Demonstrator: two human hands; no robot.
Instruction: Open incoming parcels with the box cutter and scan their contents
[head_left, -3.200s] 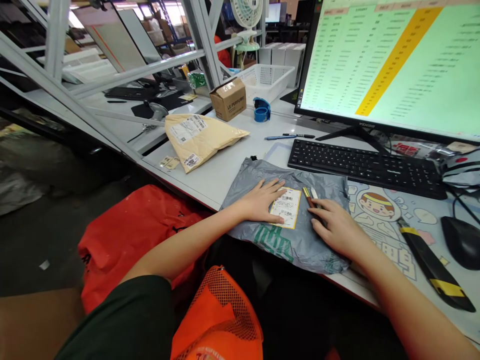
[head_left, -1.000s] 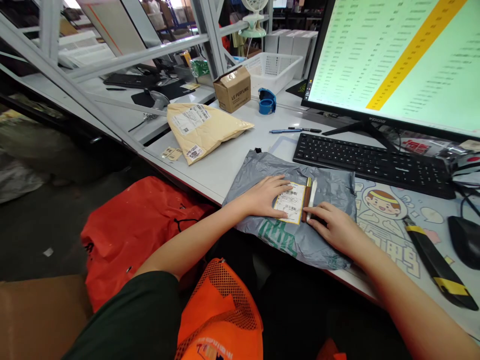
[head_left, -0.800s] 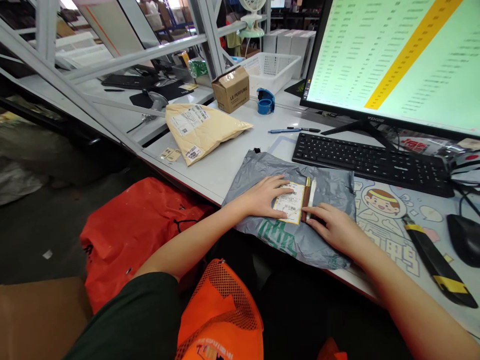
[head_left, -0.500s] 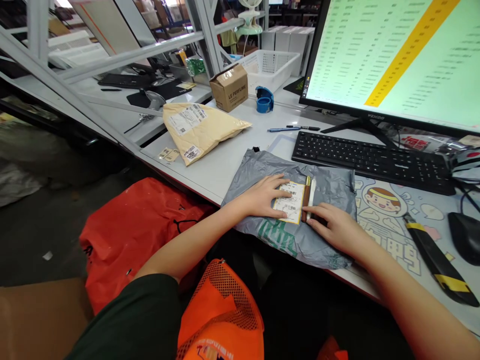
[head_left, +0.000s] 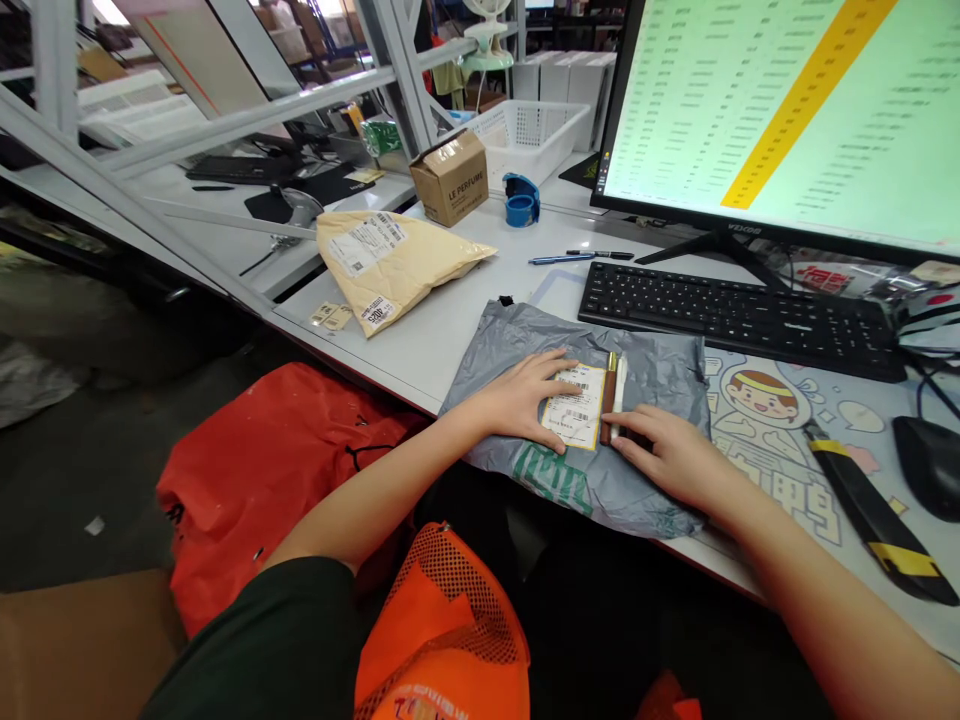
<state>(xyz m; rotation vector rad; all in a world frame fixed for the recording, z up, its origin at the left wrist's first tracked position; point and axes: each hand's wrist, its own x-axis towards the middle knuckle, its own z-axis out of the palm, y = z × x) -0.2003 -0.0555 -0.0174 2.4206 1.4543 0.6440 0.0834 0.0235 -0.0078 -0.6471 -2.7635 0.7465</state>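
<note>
A grey plastic mailing bag [head_left: 510, 345] with green print lies flat at the desk's front edge. On it is a white label [head_left: 583, 405] with a yellow border and barcodes. Spread over the bag's left part, my left hand [head_left: 517, 398] is open, its fingertips and thumb at the label's left side. A slim brown tube with a gold cap [head_left: 610, 385] lies beside the label, alongside a slim white tube [head_left: 619, 382]. My right hand [head_left: 667, 455] has its thumb and fingers closed around the lower ends of both tubes, partly hiding them.
Behind the bag are a keyboard [head_left: 735, 315] and a monitor [head_left: 780, 120]. A yellow-black utility knife [head_left: 874, 515] and mouse [head_left: 930, 468] lie right. Left are a padded envelope [head_left: 390, 262], cardboard box [head_left: 450, 180] and blue tape dispenser [head_left: 520, 200]. An orange-red bag [head_left: 262, 480] sits below.
My left thumb has shifted slightly left and down, uncovering more of the label's lower part. My right hand stays at the tubes. The whole view has shifted a little.
</note>
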